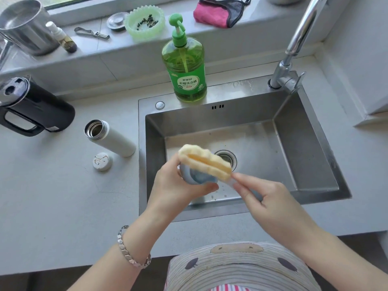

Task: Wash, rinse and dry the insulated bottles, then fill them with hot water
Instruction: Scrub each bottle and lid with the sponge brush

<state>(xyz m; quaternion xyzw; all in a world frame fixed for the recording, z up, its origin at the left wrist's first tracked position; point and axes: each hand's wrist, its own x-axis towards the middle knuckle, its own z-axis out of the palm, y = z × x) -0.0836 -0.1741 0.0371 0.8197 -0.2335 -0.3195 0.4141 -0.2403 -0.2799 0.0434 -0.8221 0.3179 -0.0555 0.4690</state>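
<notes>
Over the steel sink (304, 143), at the centre of the frame, your left hand (178, 185) curls its fingers and thumb around a pale blue round piece (197, 177); whether it is a bottle or a lid cannot be told. Across its top lies a yellow sponge brush (205, 160), and your right hand (266, 204) pinches the brush's handle end between thumb and forefinger, the other fingers loosely bent. Left of the sink, a white insulated bottle (113, 139) stands open on the counter (63, 196), its white cap (102, 161) just beside it. A black kettle (35, 108) sits at far left, and a green detergent bottle (185, 66) stands on the sink's back rim.
</notes>
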